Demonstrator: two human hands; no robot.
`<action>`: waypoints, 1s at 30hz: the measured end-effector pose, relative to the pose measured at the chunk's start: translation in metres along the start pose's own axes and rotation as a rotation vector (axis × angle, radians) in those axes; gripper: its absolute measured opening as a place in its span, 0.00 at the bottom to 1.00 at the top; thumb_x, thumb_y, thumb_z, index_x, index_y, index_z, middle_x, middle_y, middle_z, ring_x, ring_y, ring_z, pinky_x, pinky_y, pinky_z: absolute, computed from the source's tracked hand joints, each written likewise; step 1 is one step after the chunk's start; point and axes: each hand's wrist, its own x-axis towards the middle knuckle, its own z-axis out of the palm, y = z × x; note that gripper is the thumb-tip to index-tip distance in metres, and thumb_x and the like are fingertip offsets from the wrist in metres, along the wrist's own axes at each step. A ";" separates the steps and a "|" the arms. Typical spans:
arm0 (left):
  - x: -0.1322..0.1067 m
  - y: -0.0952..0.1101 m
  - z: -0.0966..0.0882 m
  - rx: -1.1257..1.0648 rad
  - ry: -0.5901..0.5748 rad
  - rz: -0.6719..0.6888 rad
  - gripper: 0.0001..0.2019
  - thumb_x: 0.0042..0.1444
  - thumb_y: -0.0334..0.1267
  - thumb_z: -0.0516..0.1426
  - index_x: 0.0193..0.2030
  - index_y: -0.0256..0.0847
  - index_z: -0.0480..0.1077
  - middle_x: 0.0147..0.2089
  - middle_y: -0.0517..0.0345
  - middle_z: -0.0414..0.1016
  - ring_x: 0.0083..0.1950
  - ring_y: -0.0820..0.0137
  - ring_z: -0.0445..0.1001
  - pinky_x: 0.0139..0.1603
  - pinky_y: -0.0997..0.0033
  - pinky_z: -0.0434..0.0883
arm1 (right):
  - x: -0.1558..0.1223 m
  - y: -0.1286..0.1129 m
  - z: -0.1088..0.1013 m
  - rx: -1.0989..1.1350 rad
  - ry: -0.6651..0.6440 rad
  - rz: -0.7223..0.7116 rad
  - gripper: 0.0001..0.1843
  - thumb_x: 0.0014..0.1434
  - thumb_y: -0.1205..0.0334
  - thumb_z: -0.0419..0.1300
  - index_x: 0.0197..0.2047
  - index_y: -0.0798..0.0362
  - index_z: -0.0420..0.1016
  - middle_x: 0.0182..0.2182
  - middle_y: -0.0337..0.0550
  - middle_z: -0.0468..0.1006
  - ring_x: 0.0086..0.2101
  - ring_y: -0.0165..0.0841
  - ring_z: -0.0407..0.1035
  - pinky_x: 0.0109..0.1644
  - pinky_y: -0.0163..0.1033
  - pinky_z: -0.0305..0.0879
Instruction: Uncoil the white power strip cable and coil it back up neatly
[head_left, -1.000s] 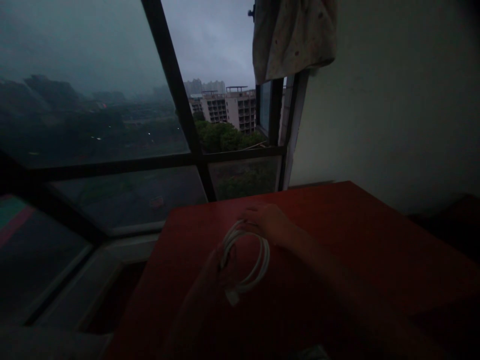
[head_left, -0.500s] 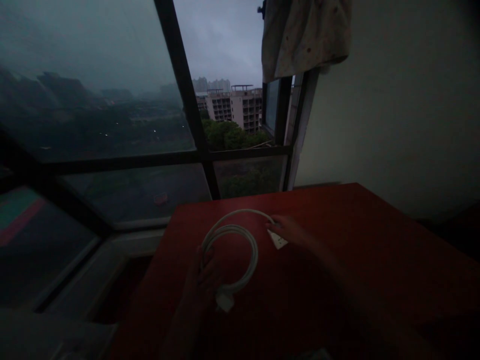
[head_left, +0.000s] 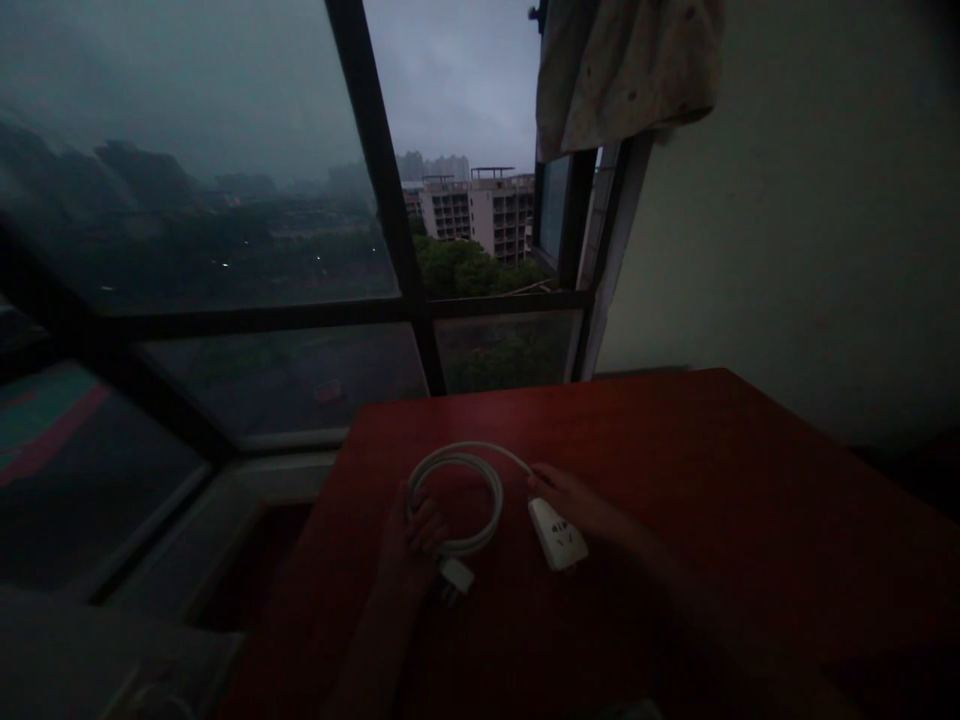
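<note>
My left hand [head_left: 420,525] is closed round the left side of a coiled white cable [head_left: 498,500], its loops standing out to the right. Just below those fingers hangs the white plug [head_left: 456,574], prongs pointing down. From the top of the coil the cable arcs over to my right hand [head_left: 559,490], whose fingers pinch it close to the power strip. The white power strip [head_left: 559,537] hangs below that hand, socket holes facing me. Both hands are above the red-brown table [head_left: 645,430]. Dim light hides the finer finger detail.
Beyond the table's far edge is a dark-framed window [head_left: 420,300], with buildings outside. A patterned curtain [head_left: 630,80] hangs at the upper right beside a pale wall [head_left: 750,250]. A small pale object [head_left: 634,710] shows at the bottom edge.
My right hand has moved lower and slightly left, and the power strip now shows more of its socket face. The cable's upper arc has become smaller and lower. The view has shifted slightly.
</note>
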 end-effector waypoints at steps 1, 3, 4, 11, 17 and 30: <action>0.000 0.000 0.001 -0.008 0.009 0.003 0.16 0.66 0.39 0.47 0.26 0.38 0.59 0.13 0.72 0.52 0.11 0.82 0.55 0.13 0.81 0.50 | 0.000 0.002 0.004 0.025 -0.002 0.015 0.19 0.65 0.50 0.46 0.43 0.56 0.69 0.33 0.41 0.72 0.31 0.29 0.66 0.32 0.33 0.61; 0.000 0.001 0.001 -0.024 0.024 0.006 0.16 0.66 0.39 0.47 0.26 0.39 0.57 0.13 0.72 0.53 0.11 0.83 0.56 0.14 0.82 0.52 | 0.000 0.005 0.012 0.051 -0.016 0.044 0.19 0.65 0.49 0.46 0.44 0.56 0.69 0.34 0.41 0.73 0.31 0.30 0.67 0.31 0.32 0.61; -0.001 0.002 0.002 -0.033 0.030 0.006 0.15 0.66 0.39 0.47 0.26 0.39 0.57 0.14 0.72 0.54 0.11 0.83 0.56 0.15 0.82 0.53 | 0.000 0.006 0.016 0.039 -0.019 0.050 0.19 0.64 0.50 0.47 0.43 0.56 0.69 0.34 0.42 0.74 0.31 0.30 0.67 0.31 0.32 0.60; 0.001 0.002 0.001 -0.059 0.071 -0.008 0.15 0.66 0.38 0.46 0.27 0.39 0.56 0.15 0.72 0.55 0.13 0.83 0.57 0.17 0.83 0.55 | -0.007 -0.008 0.023 -0.240 0.038 -0.009 0.16 0.63 0.54 0.50 0.46 0.55 0.71 0.37 0.46 0.77 0.34 0.33 0.71 0.36 0.35 0.62; 0.004 0.002 -0.003 -0.099 0.091 -0.013 0.13 0.65 0.37 0.47 0.28 0.38 0.57 0.15 0.71 0.55 0.13 0.83 0.58 0.17 0.83 0.56 | -0.010 -0.018 0.025 -0.463 0.082 0.029 0.18 0.62 0.53 0.50 0.47 0.56 0.72 0.43 0.52 0.77 0.42 0.38 0.72 0.44 0.38 0.62; 0.009 -0.005 0.003 0.074 0.394 0.148 0.07 0.59 0.29 0.49 0.33 0.34 0.67 0.17 0.68 0.59 0.16 0.81 0.61 0.19 0.81 0.65 | -0.014 -0.028 0.034 -0.610 0.077 0.070 0.28 0.58 0.50 0.54 0.60 0.52 0.63 0.52 0.54 0.71 0.50 0.43 0.68 0.51 0.45 0.61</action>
